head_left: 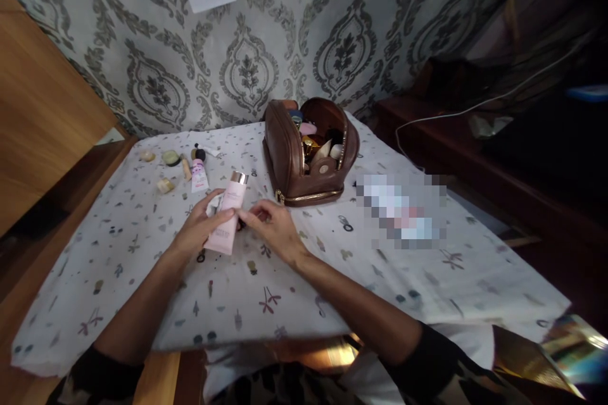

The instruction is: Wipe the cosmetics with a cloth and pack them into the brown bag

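Observation:
My left hand (202,228) is closed around a pale pink squeeze tube (221,237) with a shiny rose-gold cap, tilted slightly with the cap at the far end. A small white item (213,205) shows partly behind the tube by my left fingers; its kind is unclear. My right hand (275,231) has its fingers curled and pinched at the tube's right edge. Something small and dark shows by those fingertips, too hidden to name. Just beyond my right hand stands a brown cosmetic bag (280,152), unzipped, with several cosmetics inside.
To the left on the patterned cloth (228,310) lie a small white-and-pink tube (199,175), a green-topped jar (171,157), a small yellowish jar (165,185) and other small items. A blurred-out item (401,209) lies right of the bag. A white cable (446,116) runs behind.

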A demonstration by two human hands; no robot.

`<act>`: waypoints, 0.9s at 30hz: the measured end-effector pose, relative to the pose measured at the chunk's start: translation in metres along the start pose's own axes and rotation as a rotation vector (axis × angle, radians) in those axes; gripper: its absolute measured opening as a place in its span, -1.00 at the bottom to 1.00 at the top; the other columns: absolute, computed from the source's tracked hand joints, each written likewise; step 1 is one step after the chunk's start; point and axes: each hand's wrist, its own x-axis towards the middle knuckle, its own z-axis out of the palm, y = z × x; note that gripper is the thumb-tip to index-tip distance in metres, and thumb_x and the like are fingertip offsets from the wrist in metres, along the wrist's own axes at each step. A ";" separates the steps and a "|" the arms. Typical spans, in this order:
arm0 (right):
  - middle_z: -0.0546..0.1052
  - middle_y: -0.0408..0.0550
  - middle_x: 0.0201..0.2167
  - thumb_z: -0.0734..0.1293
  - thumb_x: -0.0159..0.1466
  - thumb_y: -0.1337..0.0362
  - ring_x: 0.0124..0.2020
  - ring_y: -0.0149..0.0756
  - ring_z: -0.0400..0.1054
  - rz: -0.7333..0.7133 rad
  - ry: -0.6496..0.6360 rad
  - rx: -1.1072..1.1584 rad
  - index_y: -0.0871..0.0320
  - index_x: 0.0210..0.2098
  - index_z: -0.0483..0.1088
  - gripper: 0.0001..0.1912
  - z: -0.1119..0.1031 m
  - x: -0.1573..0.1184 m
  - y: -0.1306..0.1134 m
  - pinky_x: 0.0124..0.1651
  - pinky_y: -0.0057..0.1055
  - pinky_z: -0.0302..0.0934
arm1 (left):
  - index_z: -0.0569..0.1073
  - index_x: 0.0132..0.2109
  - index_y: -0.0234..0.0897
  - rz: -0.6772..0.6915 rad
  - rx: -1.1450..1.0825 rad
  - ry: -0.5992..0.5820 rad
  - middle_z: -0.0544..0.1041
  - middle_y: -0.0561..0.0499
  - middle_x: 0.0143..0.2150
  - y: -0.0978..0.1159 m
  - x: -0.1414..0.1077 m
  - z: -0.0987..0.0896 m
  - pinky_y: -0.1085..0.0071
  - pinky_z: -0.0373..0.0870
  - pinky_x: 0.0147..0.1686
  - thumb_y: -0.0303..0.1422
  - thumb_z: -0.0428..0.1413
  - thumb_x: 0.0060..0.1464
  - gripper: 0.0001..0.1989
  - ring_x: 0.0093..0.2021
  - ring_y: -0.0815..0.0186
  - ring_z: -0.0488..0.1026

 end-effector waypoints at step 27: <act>0.43 -0.17 -0.28 0.47 0.10 0.04 -0.41 -0.36 0.48 0.092 0.035 0.494 0.07 -0.26 0.25 -0.60 0.007 0.000 0.005 -0.24 -0.33 0.41 | 0.51 -0.23 -0.34 0.278 -0.194 0.325 0.49 0.11 -0.46 0.007 0.025 -0.014 0.61 0.37 -0.63 -0.25 0.38 -0.12 -0.66 -0.54 0.45 0.43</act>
